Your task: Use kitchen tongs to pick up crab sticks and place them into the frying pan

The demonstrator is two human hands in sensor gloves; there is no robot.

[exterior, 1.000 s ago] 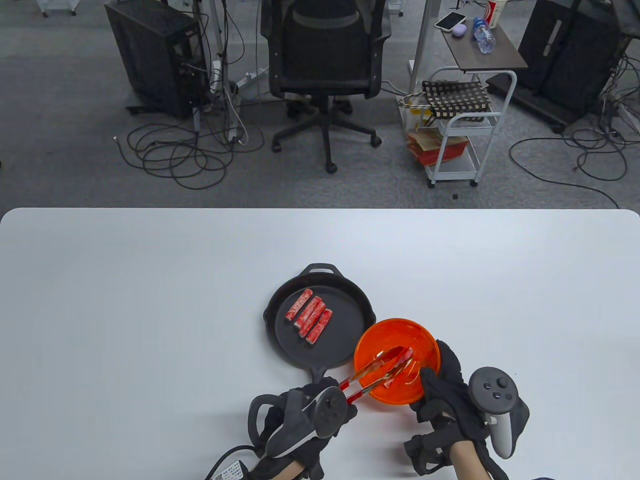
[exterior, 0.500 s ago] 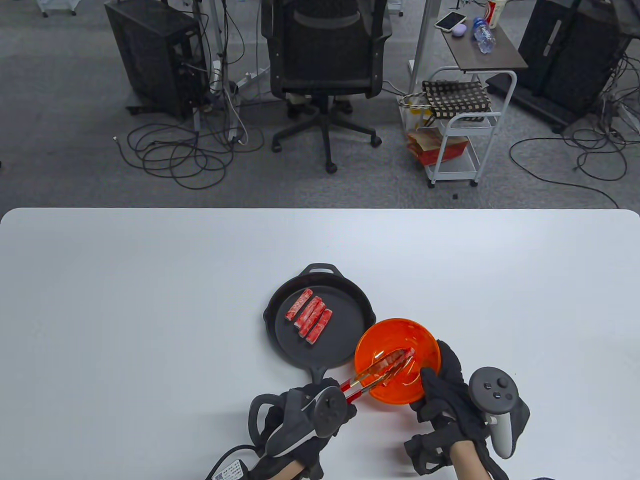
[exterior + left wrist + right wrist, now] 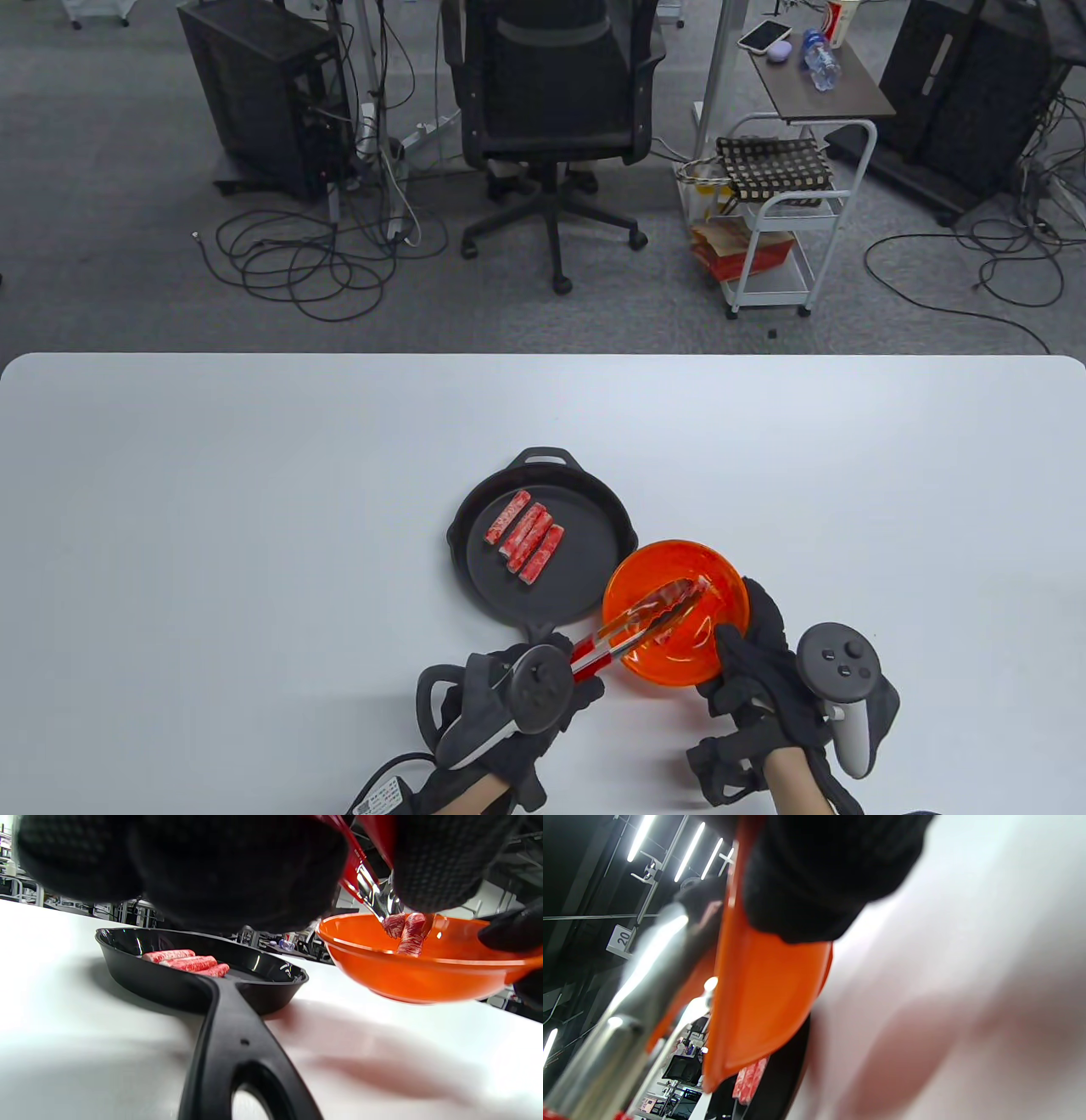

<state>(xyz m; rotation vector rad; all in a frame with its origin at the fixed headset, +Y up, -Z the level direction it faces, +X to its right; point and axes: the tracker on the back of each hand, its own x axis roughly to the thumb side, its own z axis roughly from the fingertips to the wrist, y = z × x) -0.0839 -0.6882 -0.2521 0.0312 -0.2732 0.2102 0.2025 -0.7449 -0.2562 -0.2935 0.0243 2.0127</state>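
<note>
A black frying pan holds several red-and-white crab sticks in a row. To its right is an orange bowl. My right hand grips the bowl's near-right rim. In the left wrist view the bowl looks tilted or raised, with a shadow under it. My left hand grips red-handled metal tongs. The tong tips pinch a crab stick inside the bowl.
The white table stretches wide to the left, right and far side. The pan's long handle points toward me, close under my left hand. Beyond the table are an office chair, a cart and floor cables.
The tong tips closed on a crab stick and shifted slightly up and right within the bowl. My left hand dropped a little toward me. The right hand keeps its hold on the bowl.
</note>
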